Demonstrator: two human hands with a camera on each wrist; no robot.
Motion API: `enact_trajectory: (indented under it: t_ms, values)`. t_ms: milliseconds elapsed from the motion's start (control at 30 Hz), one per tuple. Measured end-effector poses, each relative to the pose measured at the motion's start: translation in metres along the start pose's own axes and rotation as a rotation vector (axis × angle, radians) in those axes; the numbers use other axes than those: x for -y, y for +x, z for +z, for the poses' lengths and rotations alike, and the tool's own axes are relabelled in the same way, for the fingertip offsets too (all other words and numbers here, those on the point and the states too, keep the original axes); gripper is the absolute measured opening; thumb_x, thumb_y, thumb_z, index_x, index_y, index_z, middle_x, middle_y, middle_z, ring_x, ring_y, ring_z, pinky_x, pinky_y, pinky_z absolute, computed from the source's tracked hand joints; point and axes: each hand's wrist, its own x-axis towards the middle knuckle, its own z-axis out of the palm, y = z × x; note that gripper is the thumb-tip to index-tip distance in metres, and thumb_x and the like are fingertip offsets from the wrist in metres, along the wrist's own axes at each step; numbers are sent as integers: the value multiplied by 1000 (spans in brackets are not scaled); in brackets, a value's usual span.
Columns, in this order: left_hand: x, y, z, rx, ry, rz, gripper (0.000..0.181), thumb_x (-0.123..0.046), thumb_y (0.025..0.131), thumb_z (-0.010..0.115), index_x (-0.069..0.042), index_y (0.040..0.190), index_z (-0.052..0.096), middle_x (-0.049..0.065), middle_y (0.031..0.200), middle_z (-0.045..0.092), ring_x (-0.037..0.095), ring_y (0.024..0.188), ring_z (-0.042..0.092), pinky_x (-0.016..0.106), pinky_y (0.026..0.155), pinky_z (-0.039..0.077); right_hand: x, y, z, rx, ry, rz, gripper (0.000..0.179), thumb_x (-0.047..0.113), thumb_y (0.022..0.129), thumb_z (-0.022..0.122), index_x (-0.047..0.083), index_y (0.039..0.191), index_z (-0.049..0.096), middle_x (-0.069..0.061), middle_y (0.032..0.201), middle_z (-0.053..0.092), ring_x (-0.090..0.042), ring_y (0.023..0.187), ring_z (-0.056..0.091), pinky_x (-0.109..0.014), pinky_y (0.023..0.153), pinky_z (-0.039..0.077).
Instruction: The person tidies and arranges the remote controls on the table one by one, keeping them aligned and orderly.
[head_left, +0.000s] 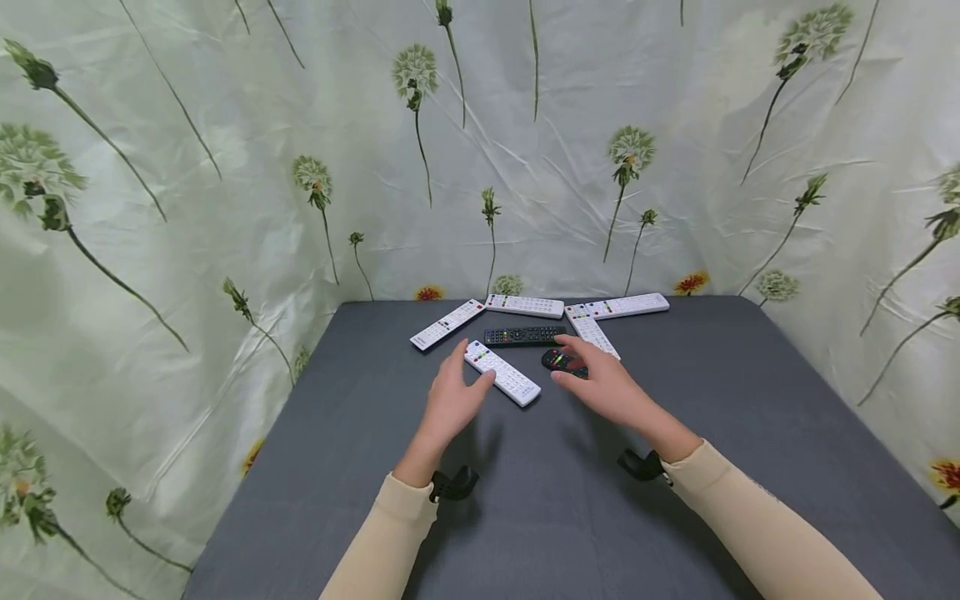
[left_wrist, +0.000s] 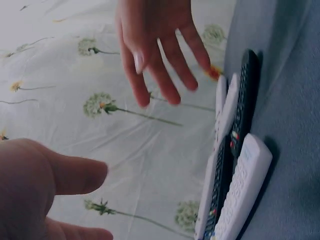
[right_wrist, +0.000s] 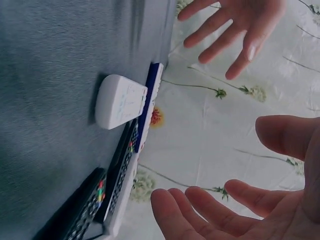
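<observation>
My left hand (head_left: 452,402) hovers above the dark table, fingers spread and thumb apart, holding nothing. Just beyond its thumb lies a white remote control (head_left: 510,379), set at a slant. On the other side my right hand (head_left: 609,385) is held in the air with its fingers loosely extended, and it holds nothing either. In the head view it partly covers a small black remote control (head_left: 557,360). A longer black remote control (head_left: 517,336) lies crosswise behind the white one. Both wrist views show palms facing each other, with a gap between them and the remotes below.
Several more white remotes lie toward the back: one slanted at left (head_left: 447,325), one along the far edge (head_left: 525,306), and two meeting at right, a crosswise remote (head_left: 633,306) and a slanted remote (head_left: 591,331). A flower-print curtain (head_left: 540,167) hangs behind the table (head_left: 315,500).
</observation>
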Motion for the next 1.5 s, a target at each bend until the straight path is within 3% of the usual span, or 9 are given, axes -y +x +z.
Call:
enact_trajectory:
  t_ms: [267, 400, 533, 800, 1033, 1133, 1367, 1500]
  values:
    - [7, 11, 7, 111, -355, -154, 67, -34, 99, 64, -19, 157, 34, 20, 157, 35, 39, 134, 45, 53, 95, 49, 4, 19, 19, 75, 8, 23, 59, 31, 99, 63, 14, 152, 42, -18, 140, 54, -36, 118, 58, -52, 93, 49]
    - [12, 16, 12, 89, -508, -241, 66, -26, 98, 64, -17, 156, 34, 24, 157, 31, 40, 131, 47, 52, 90, 54, -1, 29, 32, 103, 23, 72, 59, 35, 100, 62, 15, 152, 43, -21, 143, 52, -37, 121, 57, -51, 93, 49]
    - [16, 22, 17, 64, -586, -291, 67, -19, 97, 63, -12, 156, 32, 27, 154, 30, 45, 128, 48, 55, 89, 54, -5, 40, 41, 113, 9, 110, 59, 34, 100, 62, 13, 151, 44, -24, 144, 50, -39, 122, 56, -52, 92, 50]
    - [16, 27, 33, 91, -582, -333, 71, -17, 96, 64, -7, 157, 29, 28, 149, 35, 40, 118, 56, 50, 86, 56, -15, 53, 52, 124, 7, 155, 57, 27, 100, 60, 6, 150, 44, -26, 142, 52, -42, 124, 54, -53, 93, 49]
    - [24, 29, 44, 104, -667, -379, 76, -7, 93, 65, 2, 156, 24, 21, 128, 46, 31, 96, 61, 46, 80, 59, -22, 56, 61, 162, 83, 222, 55, 22, 98, 64, 3, 148, 47, -22, 127, 61, -25, 89, 68, -38, 73, 56]
    - [27, 29, 49, 112, -677, -404, 72, -6, 94, 64, 3, 155, 27, 21, 123, 53, 27, 91, 63, 44, 78, 60, -24, 55, 65, 175, 138, 225, 54, 15, 96, 65, 0, 145, 48, -19, 115, 66, -21, 83, 67, -35, 67, 58]
    - [28, 28, 54, 64, -555, -355, 54, -2, 90, 62, 4, 140, 45, 19, 116, 58, 23, 84, 65, 41, 70, 60, -27, 59, 72, 192, 181, 181, 53, 4, 92, 66, -5, 142, 51, -11, 96, 71, -20, 76, 68, -33, 64, 58]
    - [29, 25, 56, 16, -471, -304, 42, 5, 82, 61, 6, 124, 56, 14, 100, 64, 21, 75, 67, 37, 64, 60, -26, 59, 74, 208, 197, 178, 49, 1, 91, 68, -6, 138, 55, -11, 93, 70, -19, 75, 67, -34, 66, 58]
